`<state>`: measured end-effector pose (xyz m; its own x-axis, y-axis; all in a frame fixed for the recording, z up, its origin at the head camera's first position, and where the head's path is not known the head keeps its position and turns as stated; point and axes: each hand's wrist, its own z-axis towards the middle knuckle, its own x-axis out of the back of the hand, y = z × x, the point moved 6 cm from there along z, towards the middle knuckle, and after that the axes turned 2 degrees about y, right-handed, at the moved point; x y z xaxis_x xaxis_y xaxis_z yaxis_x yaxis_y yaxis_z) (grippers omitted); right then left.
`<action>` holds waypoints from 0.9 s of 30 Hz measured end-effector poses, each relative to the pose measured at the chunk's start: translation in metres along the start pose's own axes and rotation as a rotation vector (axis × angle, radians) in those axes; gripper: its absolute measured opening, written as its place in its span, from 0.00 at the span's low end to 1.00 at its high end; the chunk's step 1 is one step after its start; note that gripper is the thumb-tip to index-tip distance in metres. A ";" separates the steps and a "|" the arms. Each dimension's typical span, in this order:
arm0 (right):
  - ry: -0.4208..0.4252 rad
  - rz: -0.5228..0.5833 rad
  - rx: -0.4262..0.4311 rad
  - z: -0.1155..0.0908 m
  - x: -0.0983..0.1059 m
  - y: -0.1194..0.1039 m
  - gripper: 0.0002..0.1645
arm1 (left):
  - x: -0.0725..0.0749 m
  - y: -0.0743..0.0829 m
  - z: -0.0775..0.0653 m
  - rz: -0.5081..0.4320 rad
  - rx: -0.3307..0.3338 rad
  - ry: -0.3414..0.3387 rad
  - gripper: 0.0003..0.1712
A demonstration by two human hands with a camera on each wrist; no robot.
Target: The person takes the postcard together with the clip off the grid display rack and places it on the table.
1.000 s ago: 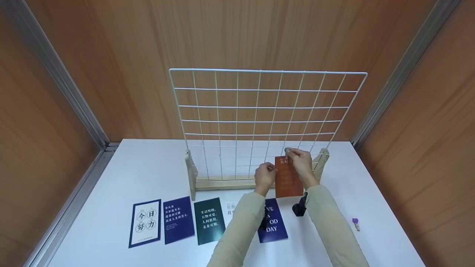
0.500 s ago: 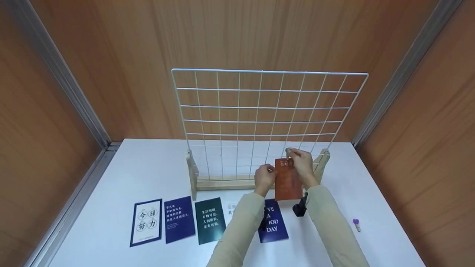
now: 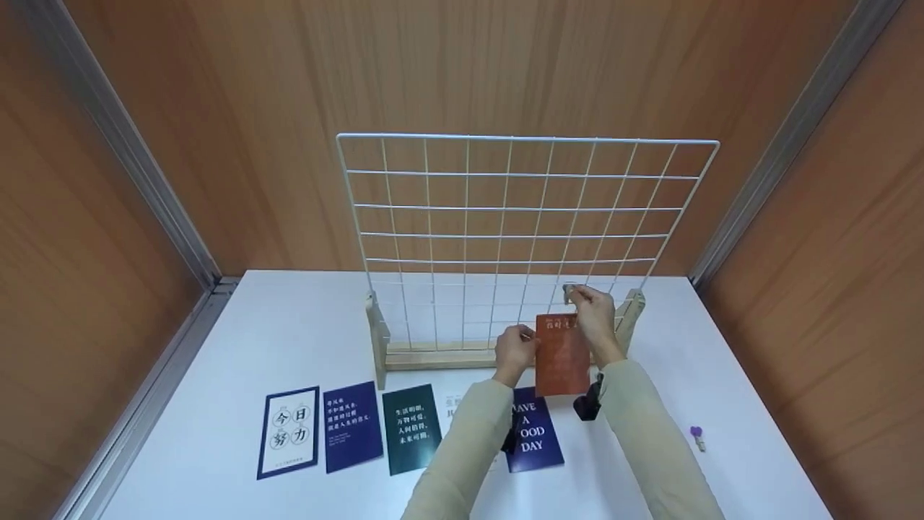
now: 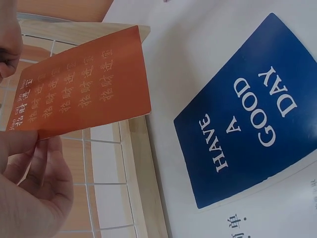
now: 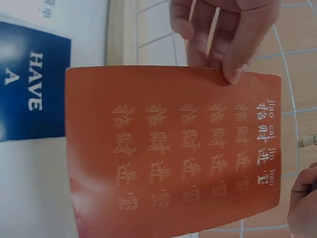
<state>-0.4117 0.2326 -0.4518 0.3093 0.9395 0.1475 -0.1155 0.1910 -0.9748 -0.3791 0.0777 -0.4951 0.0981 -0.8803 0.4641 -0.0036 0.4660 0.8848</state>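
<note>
In the head view my left hand (image 3: 515, 354) pinches the left edge of an orange-red card (image 3: 562, 355) between thumb and fingers. The card stands nearly upright before a white wire grid (image 3: 498, 209), with pale Chinese lettering along its top. My right hand (image 3: 595, 321) is just above the card's upper right corner, pinching a small clip (image 3: 567, 291). In the right wrist view this clip (image 5: 308, 141) looks pale and wooden, a little beyond the card's top edge; part of it is hidden by the fingers. Whether the card touches the grid, I cannot tell.
Along the white table (image 3: 303, 318) lie a white card with blue border (image 3: 289, 433), a purple-blue card (image 3: 353, 427), a green card (image 3: 411, 430), a partly covered white card and a dark blue card (image 3: 535, 433). A purple-topped clip (image 3: 697, 438) lies at right. Wooden feet (image 3: 377, 339) support the grid.
The orange-red card has sunk slightly. My right hand with the clip has shifted a little right, uncovering more of the card's top edge. My left hand keeps its pinch.
</note>
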 end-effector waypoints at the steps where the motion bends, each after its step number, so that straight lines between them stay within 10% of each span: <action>1: 0.005 0.001 0.012 0.001 0.001 -0.001 0.11 | 0.000 0.000 0.000 0.002 -0.004 0.002 0.02; 27: -0.118 -0.109 -0.040 0.003 0.036 0.020 0.19 | -0.012 -0.024 -0.014 -0.201 0.096 -0.101 0.03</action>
<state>-0.4057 0.2713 -0.4651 0.2046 0.9411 0.2693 -0.0490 0.2846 -0.9574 -0.3663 0.0779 -0.5223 0.0061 -0.9613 0.2756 -0.0893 0.2739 0.9576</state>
